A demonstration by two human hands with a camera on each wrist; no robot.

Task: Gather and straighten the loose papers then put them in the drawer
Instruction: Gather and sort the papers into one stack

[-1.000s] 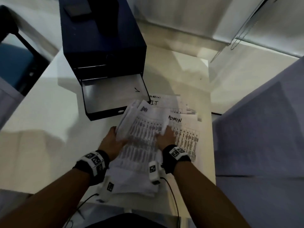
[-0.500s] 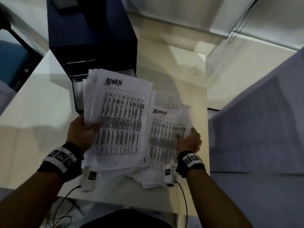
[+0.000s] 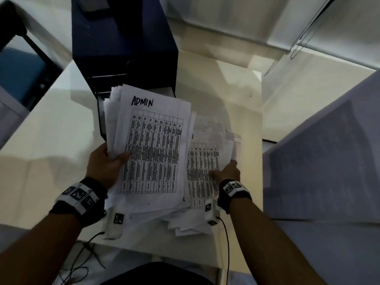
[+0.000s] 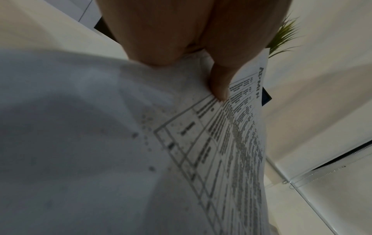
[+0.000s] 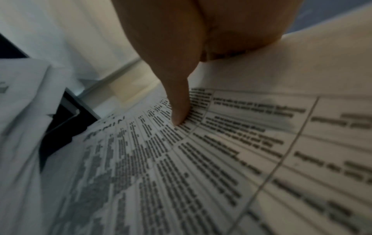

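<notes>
My left hand (image 3: 107, 163) grips a thick uneven stack of printed papers (image 3: 152, 149) by its left edge, thumb on top; the top sheet reads ADMIN above a table. In the left wrist view that thumb (image 4: 218, 82) presses on the ADMIN sheet (image 4: 231, 143). My right hand (image 3: 226, 172) pinches a second bundle of papers (image 3: 205, 161) at its right side, thumb (image 5: 177, 101) on the printed table (image 5: 201, 159). Both bundles are lifted off the white table (image 3: 51, 140) and overlap in the middle. The dark blue drawer unit (image 3: 123, 42) stands behind, its open drawer (image 3: 100, 112) mostly hidden by the papers.
A dark chair (image 3: 18, 64) stands at the far left. A grey partition (image 3: 329, 151) borders the table on the right. Cables (image 3: 82, 264) hang below the table's near edge. A green plant (image 4: 286, 35) shows in the left wrist view.
The papers went from lying on the table under both hands to being lifted in two bundles. The left bundle rose in front of the drawer; the right hand moved to the right edge.
</notes>
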